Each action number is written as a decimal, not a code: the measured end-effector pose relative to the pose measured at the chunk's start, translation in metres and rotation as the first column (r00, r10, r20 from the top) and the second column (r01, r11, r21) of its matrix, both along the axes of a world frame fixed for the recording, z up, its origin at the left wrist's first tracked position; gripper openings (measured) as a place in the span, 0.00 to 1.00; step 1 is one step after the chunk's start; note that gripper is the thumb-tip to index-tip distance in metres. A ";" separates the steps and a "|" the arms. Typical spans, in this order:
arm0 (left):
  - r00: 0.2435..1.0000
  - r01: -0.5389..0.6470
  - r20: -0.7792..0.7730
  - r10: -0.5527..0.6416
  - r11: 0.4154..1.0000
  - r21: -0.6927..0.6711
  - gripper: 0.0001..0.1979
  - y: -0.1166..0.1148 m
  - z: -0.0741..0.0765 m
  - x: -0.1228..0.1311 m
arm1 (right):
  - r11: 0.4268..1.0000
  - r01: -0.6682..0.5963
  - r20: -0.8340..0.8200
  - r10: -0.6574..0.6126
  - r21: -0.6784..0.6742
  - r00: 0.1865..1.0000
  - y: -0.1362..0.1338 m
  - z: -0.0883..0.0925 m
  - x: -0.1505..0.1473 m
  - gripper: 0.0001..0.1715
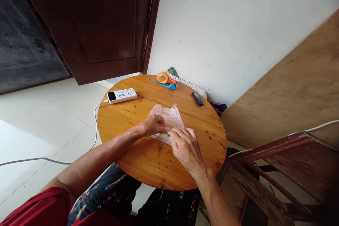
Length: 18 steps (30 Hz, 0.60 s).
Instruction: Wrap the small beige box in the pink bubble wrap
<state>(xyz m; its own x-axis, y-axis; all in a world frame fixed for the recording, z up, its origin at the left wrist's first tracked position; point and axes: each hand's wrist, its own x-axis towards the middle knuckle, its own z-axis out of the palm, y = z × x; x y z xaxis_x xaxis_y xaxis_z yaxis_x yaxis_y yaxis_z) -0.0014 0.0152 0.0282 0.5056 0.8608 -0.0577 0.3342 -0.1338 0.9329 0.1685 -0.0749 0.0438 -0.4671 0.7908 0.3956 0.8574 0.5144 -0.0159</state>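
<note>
A sheet of clear bubble wrap (173, 116) lies on the round wooden table (148, 160), its far part spread out and its near part under my hands. My left hand (154, 125) is closed in a pinch at the left side of the wrap, thumb and fingers curled together. Close to its fingertips, my right hand (186, 144) has bent fingers pressed together, gripping the wrap's near right part. Both hands almost meet in the middle. Whatever may be wrapped inside is hidden by the fingers and too small to make out.
An orange and blue tape dispenser (166, 79) stands at the table's back edge. A white power bank (122, 96) with a plugged-in cable (95, 123) lies at left; a dark, blurred-out object (197, 99) lies at right. A wooden chair (275, 169) stands at right.
</note>
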 end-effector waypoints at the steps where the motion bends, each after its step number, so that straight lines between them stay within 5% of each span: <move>1: 1.000 0.015 -0.015 -0.015 1.000 0.010 0.09 0.000 0.001 -0.002 | 1.000 0.015 0.015 -0.014 -0.027 1.000 0.000 0.001 -0.001 0.13; 5: 0.991 0.090 -0.110 -0.077 0.989 0.118 0.13 0.002 0.008 -0.021 | 0.995 0.034 0.063 -0.028 -0.092 0.998 -0.001 0.004 -0.002 0.12; 12: 0.922 -0.109 -0.349 0.167 0.978 0.179 0.14 0.001 -0.001 -0.041 | 0.994 0.058 0.257 -0.032 -0.091 0.966 0.005 0.009 -0.012 0.16; 18: 0.852 -0.148 -0.443 0.279 0.940 0.307 0.22 -0.005 -0.008 -0.054 | 0.991 0.067 0.424 -0.012 -0.113 0.906 0.012 0.020 -0.022 0.16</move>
